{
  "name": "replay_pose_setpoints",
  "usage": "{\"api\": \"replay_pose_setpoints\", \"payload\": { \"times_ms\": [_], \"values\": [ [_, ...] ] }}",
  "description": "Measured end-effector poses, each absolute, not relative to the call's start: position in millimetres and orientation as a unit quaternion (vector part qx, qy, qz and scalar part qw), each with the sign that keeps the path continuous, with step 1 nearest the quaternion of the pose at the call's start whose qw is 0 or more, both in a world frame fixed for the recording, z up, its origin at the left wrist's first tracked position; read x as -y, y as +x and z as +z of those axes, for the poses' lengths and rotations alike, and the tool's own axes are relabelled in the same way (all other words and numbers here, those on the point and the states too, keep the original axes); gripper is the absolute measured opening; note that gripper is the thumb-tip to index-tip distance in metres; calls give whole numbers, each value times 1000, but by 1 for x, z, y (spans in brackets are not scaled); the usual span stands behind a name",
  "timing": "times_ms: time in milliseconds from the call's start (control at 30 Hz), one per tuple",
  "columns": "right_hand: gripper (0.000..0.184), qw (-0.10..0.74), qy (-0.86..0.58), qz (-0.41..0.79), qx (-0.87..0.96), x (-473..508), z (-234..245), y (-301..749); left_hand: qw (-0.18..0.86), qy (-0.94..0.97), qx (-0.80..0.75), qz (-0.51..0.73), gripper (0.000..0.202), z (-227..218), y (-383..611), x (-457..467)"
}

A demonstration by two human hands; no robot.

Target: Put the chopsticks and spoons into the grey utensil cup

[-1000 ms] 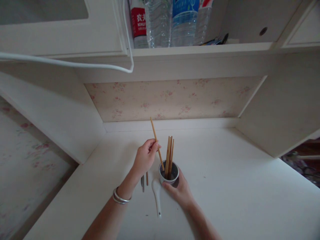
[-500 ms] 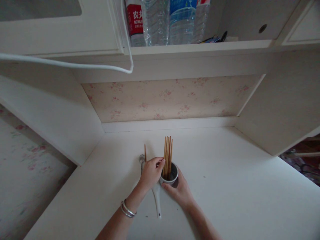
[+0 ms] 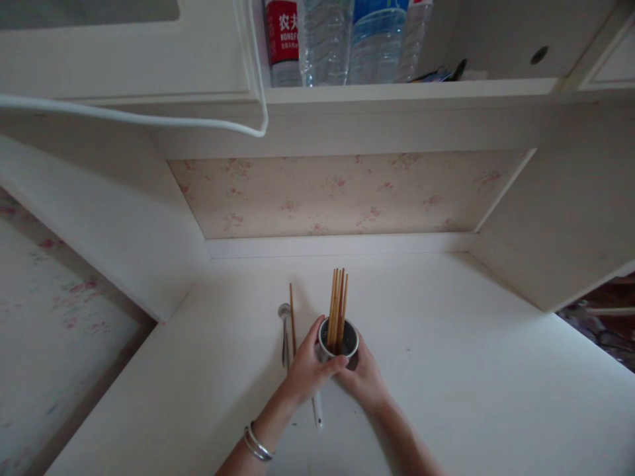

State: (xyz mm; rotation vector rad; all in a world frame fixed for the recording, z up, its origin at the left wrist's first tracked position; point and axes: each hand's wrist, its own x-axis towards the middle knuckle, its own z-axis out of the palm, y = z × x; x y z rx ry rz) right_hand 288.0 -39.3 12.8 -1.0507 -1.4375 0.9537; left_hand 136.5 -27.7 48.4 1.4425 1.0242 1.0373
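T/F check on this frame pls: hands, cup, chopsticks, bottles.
1. The left hand and the right hand both clasp the cup. True.
2. The cup is empty. False: chopsticks stand in it.
3. A single chopstick lies on the desk, left of the cup. True.
4. The water bottles stand on the desk. False: they stand on the shelf above.

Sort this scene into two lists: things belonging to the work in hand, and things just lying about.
In hand: left hand, right hand, cup, bundled chopsticks; probably loose chopstick, metal spoon, white spoon.
Lying about: water bottles, white cable.
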Motion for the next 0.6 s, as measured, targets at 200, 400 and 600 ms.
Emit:
{"api": "replay_pose_setpoints", "payload": {
  "times_ms": [200, 400, 600],
  "values": [
    [84, 488, -471, 361, 640, 48, 20, 300, 527, 593, -388, 469, 81, 43, 143, 28],
    [67, 535, -560, 147, 615, 75, 85, 300, 522, 594, -390, 472, 80, 53, 143, 21],
    [17, 347, -550, 134, 748, 59, 145, 228, 446, 594, -463, 484, 48, 48, 142, 21]
  ]
}}
